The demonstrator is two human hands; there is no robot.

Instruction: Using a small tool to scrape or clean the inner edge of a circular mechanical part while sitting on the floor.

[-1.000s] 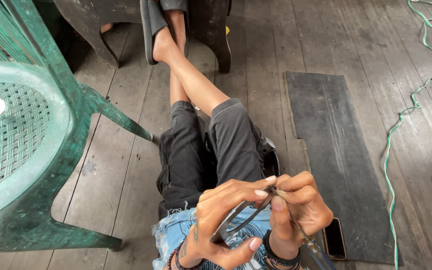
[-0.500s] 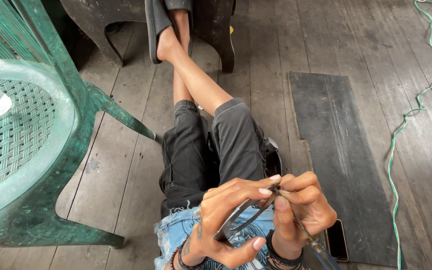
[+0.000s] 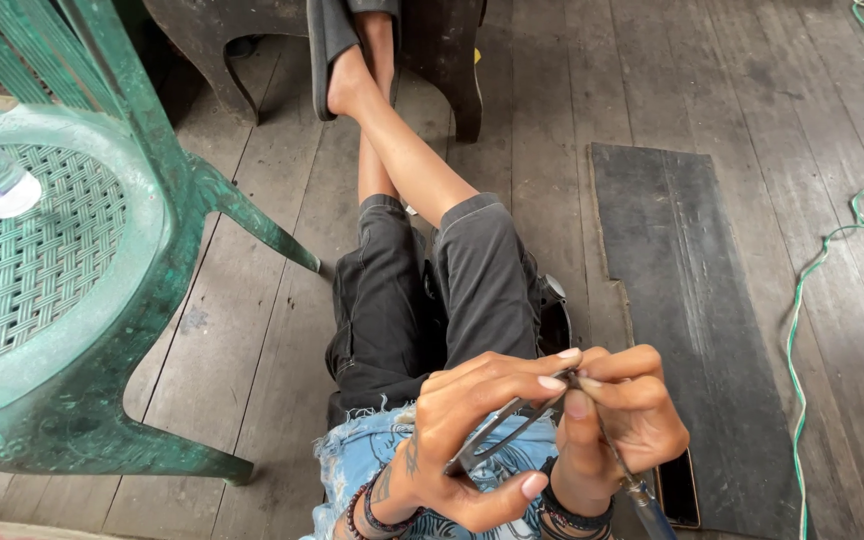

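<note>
Metal scissors point(image 3: 500, 438) slant up-right in the left hand point(image 3: 472, 440), right hand point(image 3: 624, 420) pinching a thin tool point(image 3: 640, 490).

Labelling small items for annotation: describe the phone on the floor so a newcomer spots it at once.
Start at the long dark mat lying on the plank floor to the person's right. At its near left corner, just under the right hand, lies the phone: a small dark glossy slab with a thin brownish edge, shinier than the matte mat.

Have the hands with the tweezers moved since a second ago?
No. The left hand and right hand pinch the tweezers at the same spot over the lap, beside the black mat.
</note>
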